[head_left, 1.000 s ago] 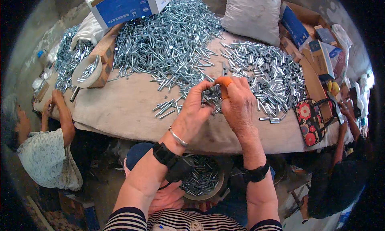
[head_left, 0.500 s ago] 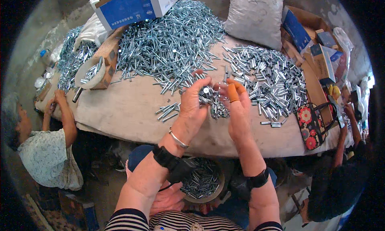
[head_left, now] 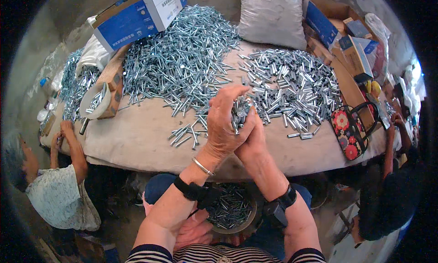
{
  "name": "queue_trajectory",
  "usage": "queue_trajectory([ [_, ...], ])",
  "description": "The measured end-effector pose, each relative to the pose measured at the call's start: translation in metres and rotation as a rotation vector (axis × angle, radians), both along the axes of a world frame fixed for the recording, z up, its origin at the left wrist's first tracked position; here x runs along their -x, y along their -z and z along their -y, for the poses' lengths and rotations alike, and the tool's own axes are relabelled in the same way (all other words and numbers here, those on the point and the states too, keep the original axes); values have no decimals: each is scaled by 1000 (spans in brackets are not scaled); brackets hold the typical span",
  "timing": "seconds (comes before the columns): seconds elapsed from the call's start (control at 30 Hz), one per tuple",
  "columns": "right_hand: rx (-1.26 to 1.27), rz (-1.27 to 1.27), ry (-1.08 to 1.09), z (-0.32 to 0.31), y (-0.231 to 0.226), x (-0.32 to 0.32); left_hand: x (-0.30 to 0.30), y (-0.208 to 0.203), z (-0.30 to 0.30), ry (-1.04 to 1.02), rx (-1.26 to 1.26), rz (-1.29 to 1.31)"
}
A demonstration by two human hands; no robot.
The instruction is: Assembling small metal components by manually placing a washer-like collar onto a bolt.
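My left hand (head_left: pixel 222 114) is curled round a handful of small shiny metal parts (head_left: pixel 240 111); their exact kind is too small to tell. Pressed against it from the right is my right hand (head_left: pixel 253 137), closed on the same handful, its fingers mostly hidden behind. Both hands are just above the cloth-covered table. Beyond them on the left rises a big heap of long metal bolts (head_left: pixel 178 64). A spread of short metal sleeves (head_left: pixel 296 83) lies to the right. Several loose bolts (head_left: pixel 185 136) lie left of my left wrist.
A blue-and-white carton (head_left: pixel 130 23) tilts over the bolts; a white sack (head_left: pixel 272 19) stands behind. A white bowl (head_left: pixel 96 103) sits left, a flowered bag (head_left: pixel 349 130) right. Below the table edge is a tub of metal parts (head_left: pixel 230 206). Co-workers (head_left: pixel 59 190) sit on both sides.
My hands were apart around a small pile of metal parts on the table. Now they are pressed together, with a handful of these parts held between them.
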State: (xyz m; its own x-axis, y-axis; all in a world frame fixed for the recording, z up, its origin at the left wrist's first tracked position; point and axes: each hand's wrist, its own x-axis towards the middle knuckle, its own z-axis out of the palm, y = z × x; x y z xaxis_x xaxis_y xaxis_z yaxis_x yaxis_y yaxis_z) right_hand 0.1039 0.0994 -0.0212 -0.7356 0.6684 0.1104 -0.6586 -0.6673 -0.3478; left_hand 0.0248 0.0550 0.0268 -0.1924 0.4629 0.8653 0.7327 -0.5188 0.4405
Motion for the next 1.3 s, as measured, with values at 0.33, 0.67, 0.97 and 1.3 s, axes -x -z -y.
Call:
queue_trajectory([
  [0.33, 120, 85, 110, 2, -17, 1, -19, 9, -5, -140, 60, 345],
  [0.67, -59, 168, 338, 0, -28, -4, -35, 15, -16, 221, 103, 824],
  [0.97, -82, 242, 371, 11, -32, 2, -13, 14, -18, 379, 144, 1191],
  [1.3, -73, 284, 198, 9, -9, 9, 57, 14, -10, 791, 61, 1838],
])
